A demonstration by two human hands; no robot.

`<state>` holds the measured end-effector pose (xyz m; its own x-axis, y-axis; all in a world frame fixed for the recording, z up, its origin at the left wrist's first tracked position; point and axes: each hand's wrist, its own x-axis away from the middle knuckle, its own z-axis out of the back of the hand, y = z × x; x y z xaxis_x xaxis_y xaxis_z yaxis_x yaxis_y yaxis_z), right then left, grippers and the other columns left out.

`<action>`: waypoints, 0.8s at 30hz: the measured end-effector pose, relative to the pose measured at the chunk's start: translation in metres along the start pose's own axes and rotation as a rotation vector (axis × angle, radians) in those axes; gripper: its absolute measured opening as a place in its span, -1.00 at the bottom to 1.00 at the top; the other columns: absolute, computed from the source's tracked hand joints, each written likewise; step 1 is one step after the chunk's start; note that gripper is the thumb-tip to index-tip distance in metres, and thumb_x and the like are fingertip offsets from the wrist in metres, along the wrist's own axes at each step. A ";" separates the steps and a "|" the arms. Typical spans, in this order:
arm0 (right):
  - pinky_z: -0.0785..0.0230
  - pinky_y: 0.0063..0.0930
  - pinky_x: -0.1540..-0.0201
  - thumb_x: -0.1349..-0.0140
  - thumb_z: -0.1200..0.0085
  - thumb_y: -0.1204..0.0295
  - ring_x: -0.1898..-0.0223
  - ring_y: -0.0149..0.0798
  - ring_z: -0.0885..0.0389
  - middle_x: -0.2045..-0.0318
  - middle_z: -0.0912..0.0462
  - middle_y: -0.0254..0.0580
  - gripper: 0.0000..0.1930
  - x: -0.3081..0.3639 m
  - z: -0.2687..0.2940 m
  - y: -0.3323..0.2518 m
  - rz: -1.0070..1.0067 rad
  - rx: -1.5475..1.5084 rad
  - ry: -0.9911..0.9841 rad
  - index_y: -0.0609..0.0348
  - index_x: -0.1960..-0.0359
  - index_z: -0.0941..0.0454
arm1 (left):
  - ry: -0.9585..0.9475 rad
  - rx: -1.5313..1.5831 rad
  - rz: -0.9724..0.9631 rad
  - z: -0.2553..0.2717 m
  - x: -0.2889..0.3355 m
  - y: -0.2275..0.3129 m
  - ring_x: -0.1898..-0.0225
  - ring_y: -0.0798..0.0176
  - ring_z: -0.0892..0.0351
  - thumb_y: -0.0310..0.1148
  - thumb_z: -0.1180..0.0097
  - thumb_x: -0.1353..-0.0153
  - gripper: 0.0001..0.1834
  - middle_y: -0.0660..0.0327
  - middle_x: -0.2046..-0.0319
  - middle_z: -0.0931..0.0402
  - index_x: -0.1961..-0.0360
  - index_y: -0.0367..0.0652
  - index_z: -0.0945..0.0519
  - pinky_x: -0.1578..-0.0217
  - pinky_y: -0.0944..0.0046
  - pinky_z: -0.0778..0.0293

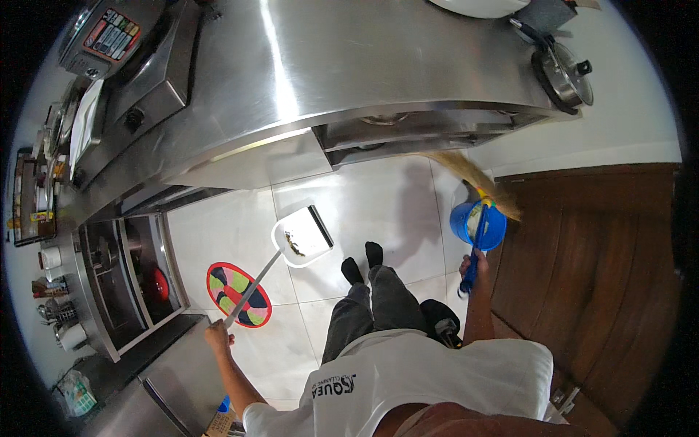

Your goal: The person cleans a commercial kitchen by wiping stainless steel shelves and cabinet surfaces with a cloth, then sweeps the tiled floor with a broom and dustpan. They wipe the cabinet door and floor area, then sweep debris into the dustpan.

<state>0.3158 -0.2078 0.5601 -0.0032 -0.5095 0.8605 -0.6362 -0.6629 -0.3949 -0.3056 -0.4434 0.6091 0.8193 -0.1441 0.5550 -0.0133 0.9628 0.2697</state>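
Note:
At the lower left, my left hand [218, 335] is closed round the grey handle of a long-handled dustpan [314, 246]. The white pan is off to the left of my feet, and a small heap of dark debris [294, 244] lies in it. On the right, my right hand [474, 268] is wrapped round the blue handle of a soft broom [470, 173]. Its straw-coloured bristles point away from me, past a blue bucket [460, 224]. The broom's handle crosses in front of the bucket, which holds something pale that I cannot make out.
An oval patchwork mat [231, 295] with a red rim lies beneath the dustpan's handle. A steel counter [349, 65] runs across the far side, with a lidded pot [564, 76] at its right. Steel shelving [116, 277] stands left; a brown wooden door [582, 247] is right.

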 end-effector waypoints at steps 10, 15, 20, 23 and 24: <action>-0.30 -0.42 0.67 -0.05 0.09 0.16 0.76 -0.24 -0.34 0.73 -0.34 -0.22 -0.70 -0.223 -0.061 0.035 0.098 0.222 -0.134 0.13 0.57 -0.25 | 0.149 0.137 0.181 -0.017 0.038 -0.069 0.84 0.26 -0.42 -0.27 0.11 0.01 -0.67 0.12 0.84 -0.37 0.55 -0.40 -0.49 0.89 0.31 -0.37; -0.22 -0.48 0.71 -0.01 0.12 0.06 0.79 -0.32 -0.29 0.80 -0.29 -0.30 -0.62 -0.227 -0.084 0.120 -0.479 0.419 -0.535 0.12 0.67 -0.24 | 0.122 0.116 0.247 -0.018 0.039 -0.066 0.80 0.23 -0.44 -0.21 0.07 0.02 -0.62 0.06 0.73 -0.41 0.46 -0.44 -0.45 0.88 0.32 -0.33; -0.18 -0.48 0.75 -0.02 0.10 0.08 0.83 -0.39 -0.25 0.83 -0.25 -0.34 -0.64 -0.130 -0.124 0.173 -0.864 0.527 -0.391 0.08 0.69 -0.21 | 0.145 0.070 0.134 -0.013 0.039 -0.069 0.84 0.25 -0.43 -0.13 0.05 0.01 -0.55 0.08 0.82 -0.40 0.57 -0.45 -0.47 0.83 0.35 -0.39; -0.14 -0.51 0.81 -0.05 0.09 0.14 0.86 -0.39 -0.23 0.84 -0.25 -0.36 -0.69 -0.060 -0.114 0.145 -0.560 0.613 -0.350 0.09 0.63 -0.23 | 0.155 0.118 0.068 -0.015 0.038 -0.070 0.83 0.28 -0.41 -0.09 -0.03 0.04 -0.54 0.15 0.82 -0.38 0.61 -0.41 -0.46 0.80 0.37 -0.37; -0.11 -0.53 0.84 -0.06 0.08 0.16 0.87 -0.40 -0.21 0.83 -0.26 -0.35 -0.70 -0.029 -0.119 0.128 -0.590 0.624 -0.322 0.09 0.61 -0.24 | 0.142 0.110 0.044 -0.014 0.035 -0.082 0.83 0.29 -0.40 -0.08 -0.05 0.06 -0.54 0.18 0.82 -0.37 0.63 -0.39 -0.45 0.79 0.36 -0.35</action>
<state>0.1426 -0.2127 0.5224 0.4649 -0.0610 0.8833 0.0659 -0.9925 -0.1032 -0.2678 -0.5246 0.5953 0.8890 -0.0608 0.4539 -0.1077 0.9356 0.3363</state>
